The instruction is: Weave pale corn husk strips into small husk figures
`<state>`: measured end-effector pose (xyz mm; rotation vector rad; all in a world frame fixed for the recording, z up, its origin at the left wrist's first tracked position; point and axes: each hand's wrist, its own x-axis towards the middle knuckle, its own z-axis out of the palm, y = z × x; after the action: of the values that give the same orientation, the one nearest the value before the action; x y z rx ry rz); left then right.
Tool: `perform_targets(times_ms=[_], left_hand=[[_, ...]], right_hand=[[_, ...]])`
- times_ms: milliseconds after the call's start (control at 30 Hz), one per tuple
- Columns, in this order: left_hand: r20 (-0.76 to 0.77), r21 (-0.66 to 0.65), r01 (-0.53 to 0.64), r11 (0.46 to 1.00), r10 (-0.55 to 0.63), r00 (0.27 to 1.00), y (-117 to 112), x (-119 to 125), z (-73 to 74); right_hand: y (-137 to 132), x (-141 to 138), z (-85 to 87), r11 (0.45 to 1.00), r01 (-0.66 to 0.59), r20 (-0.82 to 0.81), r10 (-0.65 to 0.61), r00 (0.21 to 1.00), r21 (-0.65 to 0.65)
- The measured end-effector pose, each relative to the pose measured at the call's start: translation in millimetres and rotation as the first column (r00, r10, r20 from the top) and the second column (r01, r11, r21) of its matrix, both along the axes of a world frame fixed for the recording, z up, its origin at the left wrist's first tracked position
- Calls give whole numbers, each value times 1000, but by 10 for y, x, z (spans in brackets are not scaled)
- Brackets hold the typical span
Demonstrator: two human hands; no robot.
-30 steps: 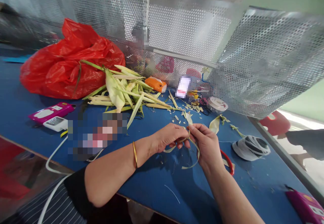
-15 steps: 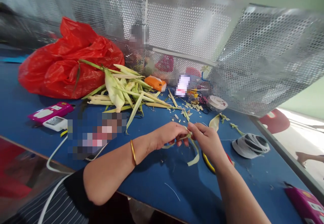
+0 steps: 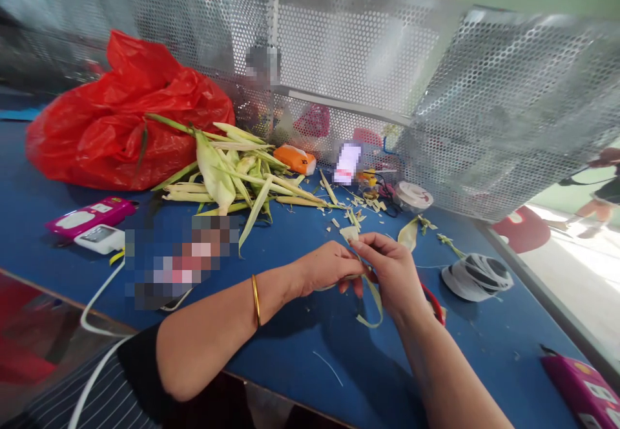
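My left hand (image 3: 332, 266) and my right hand (image 3: 392, 267) meet over the blue table (image 3: 281, 351), fingers pinched together. Between them is a pale corn husk strip (image 3: 376, 303); one end curls down below the fingers. A wider pale husk piece (image 3: 349, 232) sticks up above my right fingertips. How the strips join is hidden by the fingers. Partly covered by my right wrist is a tool with a red handle (image 3: 436, 305). To its right stands a spool of white thread (image 3: 477, 278). A heap of corn husks (image 3: 217, 177) lies beyond my left hand.
A big red plastic bag (image 3: 130, 125) rests behind the husks, near an orange tissue pack (image 3: 295, 159). Cut husk bits (image 3: 368, 204) and a white tape roll (image 3: 413, 196) lie farther back. Perforated metal panels (image 3: 349, 54) border the table. A white cable (image 3: 92, 322) hangs over the front edge.
My right hand has turned and shifted, and a wider husk end now shows above its fingertips. The dangling strip has curled inward. The tool's yellow handle is now hidden.
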<state>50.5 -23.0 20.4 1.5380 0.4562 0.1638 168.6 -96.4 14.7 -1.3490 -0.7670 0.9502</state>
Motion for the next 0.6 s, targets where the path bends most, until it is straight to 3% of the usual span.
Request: perform_targets(times_ms=[67, 133, 233, 300, 433, 500, 600], left_hand=[[-5, 0, -13, 1000, 13, 1000, 1, -4, 0], [4, -38, -59, 998, 59, 998, 11, -12, 8], [46, -172, -164, 971, 174, 984, 43, -27, 20], [73, -249, -253, 935, 279, 957, 77, -33, 20], [114, -309, -379, 873, 429, 896, 149, -30, 4], [120, -331, -383, 863, 441, 889, 173, -25, -4], [115, -354, -374, 857, 436, 892, 185, -23, -4]], right_hand=[[4, 3, 0, 1000, -3, 27, 3, 1000, -11], [4, 38, 3, 997, 73, 172, -75, 982, 22], [-11, 123, 20, 957, 225, 451, -284, 846, 182], [-20, 174, 31, 938, 263, 538, -344, 770, 225], [6, 221, -1, 983, 149, 566, -186, 803, 112], [29, 220, -38, 995, 45, 555, -86, 827, 86], [40, 206, -73, 996, -2, 570, -47, 820, 85]])
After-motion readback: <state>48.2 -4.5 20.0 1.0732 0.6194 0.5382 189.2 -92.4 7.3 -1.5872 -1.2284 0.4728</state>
